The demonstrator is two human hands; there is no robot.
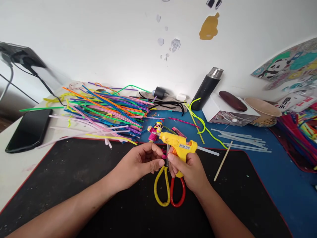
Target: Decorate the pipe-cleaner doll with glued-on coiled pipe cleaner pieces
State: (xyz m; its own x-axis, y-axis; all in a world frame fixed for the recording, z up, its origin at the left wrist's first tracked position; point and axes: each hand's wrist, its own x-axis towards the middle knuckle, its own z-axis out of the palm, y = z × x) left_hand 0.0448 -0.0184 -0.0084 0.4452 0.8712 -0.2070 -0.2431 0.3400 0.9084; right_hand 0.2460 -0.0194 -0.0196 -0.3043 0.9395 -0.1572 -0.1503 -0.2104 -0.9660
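My right hand (192, 170) is wrapped round the grip of a yellow hot glue gun (177, 141), its nozzle pointing left and a clear glue stick coming out of its back. My left hand (138, 162) is closed in a pinch at a small magenta pipe cleaner piece (163, 156), right beside my right thumb. Under both hands lie scissors (162, 190) with one yellow and one red handle; my hands partly cover their blades. Just beyond the nozzle is a small colourful pipe cleaner figure (155, 129) with a magenta body.
Many coloured pipe cleaners (109, 107) are heaped at the back left, near a black phone (29, 130). To the right lie glue sticks (244, 139) and a wooden stick (223, 161). A black flask (207, 88) and a white box (218, 110) stand behind the black mat (74, 178).
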